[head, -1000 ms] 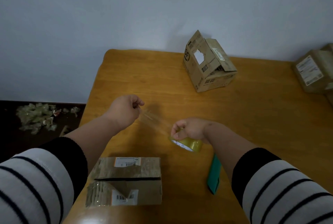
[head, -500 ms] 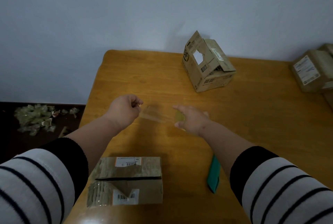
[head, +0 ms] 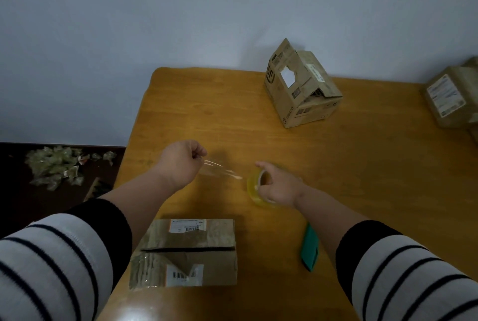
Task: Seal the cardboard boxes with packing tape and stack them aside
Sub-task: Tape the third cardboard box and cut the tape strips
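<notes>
Above the wooden counter (head: 362, 165), the left hand (head: 181, 163) pinches the free end of clear tape (head: 219, 169) while the right hand (head: 278, 186) grips the roll (head: 254, 191); an unsealed cardboard box (head: 186, 253) sits nearest the person.

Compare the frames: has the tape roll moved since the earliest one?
Yes. The tape roll has risen slightly, farther from the teal object, still gripped by the right hand.

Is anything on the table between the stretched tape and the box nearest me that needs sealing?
Nothing visible. The clear tape strip hangs above bare wooden table just beyond the flat brown cardboard box; the teal cutter lies off to its right.
</notes>
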A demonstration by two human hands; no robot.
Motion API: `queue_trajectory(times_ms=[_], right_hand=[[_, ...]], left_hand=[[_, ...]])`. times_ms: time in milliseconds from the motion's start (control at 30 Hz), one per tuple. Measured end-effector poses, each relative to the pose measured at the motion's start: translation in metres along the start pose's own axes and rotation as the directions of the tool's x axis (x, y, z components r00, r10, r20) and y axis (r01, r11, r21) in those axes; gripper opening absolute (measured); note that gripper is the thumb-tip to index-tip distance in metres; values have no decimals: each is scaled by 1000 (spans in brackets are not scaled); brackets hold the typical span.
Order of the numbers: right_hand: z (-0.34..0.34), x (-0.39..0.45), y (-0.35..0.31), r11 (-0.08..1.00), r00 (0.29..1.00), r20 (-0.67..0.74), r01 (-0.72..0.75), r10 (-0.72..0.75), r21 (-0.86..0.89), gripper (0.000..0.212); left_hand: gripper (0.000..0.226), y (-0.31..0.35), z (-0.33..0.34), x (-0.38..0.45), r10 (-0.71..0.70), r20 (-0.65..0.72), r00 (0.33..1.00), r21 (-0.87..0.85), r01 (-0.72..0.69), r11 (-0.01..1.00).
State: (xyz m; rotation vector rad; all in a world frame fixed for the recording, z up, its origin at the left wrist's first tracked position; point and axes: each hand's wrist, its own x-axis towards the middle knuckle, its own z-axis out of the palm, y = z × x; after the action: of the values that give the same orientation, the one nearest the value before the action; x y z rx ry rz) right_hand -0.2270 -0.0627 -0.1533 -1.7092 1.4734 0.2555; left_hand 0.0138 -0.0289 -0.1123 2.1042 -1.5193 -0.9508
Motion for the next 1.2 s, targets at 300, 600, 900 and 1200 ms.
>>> queue_trajectory(times_ms=[300, 600, 900, 1200], right_hand=[[18, -4, -7, 960, 987, 79, -113, 137, -257, 116], [28, 4, -4, 878, 989, 54, -96, 137, -470, 100], [32, 12, 2, 833, 987, -55, -155, 149, -531, 97], [46, -6, 31, 897, 957, -276, -41, -91, -440, 97]], left_hand=[[15, -11, 6, -10, -16, 25, 1000, -6, 16, 1000], [20, -14, 7, -22, 31, 44, 999, 47, -33, 998], [14, -16, 25, -37, 78, 79, 994, 92, -86, 992], [9, -25, 43, -35, -71, 31, 997, -84, 73, 994]])
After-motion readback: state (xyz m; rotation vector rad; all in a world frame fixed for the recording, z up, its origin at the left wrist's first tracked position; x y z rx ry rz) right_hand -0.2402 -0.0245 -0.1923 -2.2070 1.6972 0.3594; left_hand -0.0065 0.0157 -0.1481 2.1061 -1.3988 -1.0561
